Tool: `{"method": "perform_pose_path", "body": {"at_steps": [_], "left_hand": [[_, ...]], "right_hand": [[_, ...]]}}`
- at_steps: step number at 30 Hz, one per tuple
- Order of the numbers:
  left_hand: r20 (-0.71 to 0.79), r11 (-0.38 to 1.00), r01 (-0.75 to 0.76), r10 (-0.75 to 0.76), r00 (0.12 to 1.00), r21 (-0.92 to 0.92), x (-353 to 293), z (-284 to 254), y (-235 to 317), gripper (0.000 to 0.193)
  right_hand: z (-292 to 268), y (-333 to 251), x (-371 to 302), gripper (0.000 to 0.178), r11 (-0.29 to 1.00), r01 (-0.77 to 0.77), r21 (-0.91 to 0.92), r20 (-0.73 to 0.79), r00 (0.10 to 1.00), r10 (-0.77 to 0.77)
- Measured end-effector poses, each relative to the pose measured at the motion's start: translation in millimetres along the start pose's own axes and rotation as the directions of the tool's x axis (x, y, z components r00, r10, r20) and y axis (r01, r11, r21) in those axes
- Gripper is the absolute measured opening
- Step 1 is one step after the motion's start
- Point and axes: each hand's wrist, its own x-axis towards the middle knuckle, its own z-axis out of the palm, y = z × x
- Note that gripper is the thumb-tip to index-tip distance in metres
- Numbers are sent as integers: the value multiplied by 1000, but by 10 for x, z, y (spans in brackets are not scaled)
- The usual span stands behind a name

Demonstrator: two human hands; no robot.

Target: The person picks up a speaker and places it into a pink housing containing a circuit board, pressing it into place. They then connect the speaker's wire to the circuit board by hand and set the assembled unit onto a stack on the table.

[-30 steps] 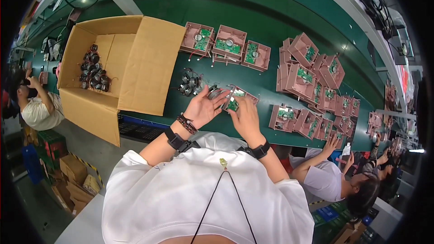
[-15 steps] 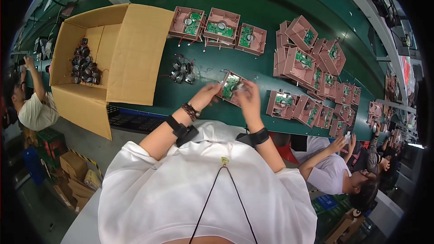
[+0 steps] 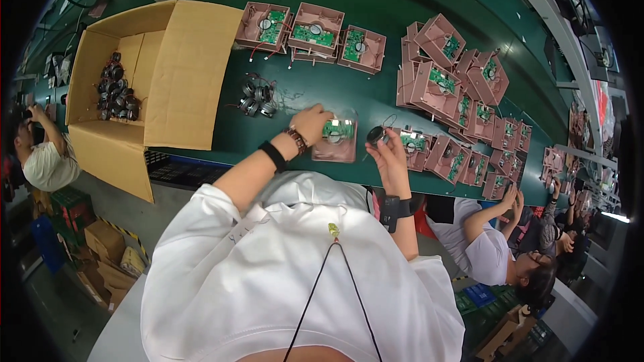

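In front of me on the green bench [image 3: 288,141] lies a pink plastic housing [image 3: 333,154] with a green circuit board [image 3: 339,129] in it; it looks slightly motion-blurred. My left hand [image 3: 310,125] has its fingers curled on the housing's left wall. To the right of the housing, my right hand [image 3: 390,159] is raised, pinching a small round black speaker [image 3: 376,135] with thin wires. Several loose speakers [image 3: 257,96] lie in a pile beyond my left hand.
An open cardboard box [image 3: 191,74] at left holds more speakers [image 3: 117,90]. Pink housings with boards stand in a row [image 3: 362,50] at the back and in stacks [image 3: 443,87] at right. A co-worker [image 3: 493,234] sits along the bench at right.
My right hand has moved right, away from over the housing, lifting the speaker into clearer view. The housing has turned from slanted to nearly square to me. My left hand has closed on its side.
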Motion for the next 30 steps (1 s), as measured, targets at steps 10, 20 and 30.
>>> {"method": "perform_pose_path", "body": {"at_steps": [10, 20, 30], "left_hand": [[-305, 981, -190, 171, 937, -34, 63, -24, -3, 38], [-101, 842, 373, -442, 891, -390, -579, 211, -40, 57], [-24, 826, 357, -407, 913, -436, -671, 217, -29, 53]], "right_hand": [[107, 145, 173, 43, 942, 115, -314, 123, 989, -80], [459, 420, 497, 45, 182, 472, -863, 449, 880, -155], [456, 759, 552, 40, -4, 475, -880, 448, 828, -337]]}}
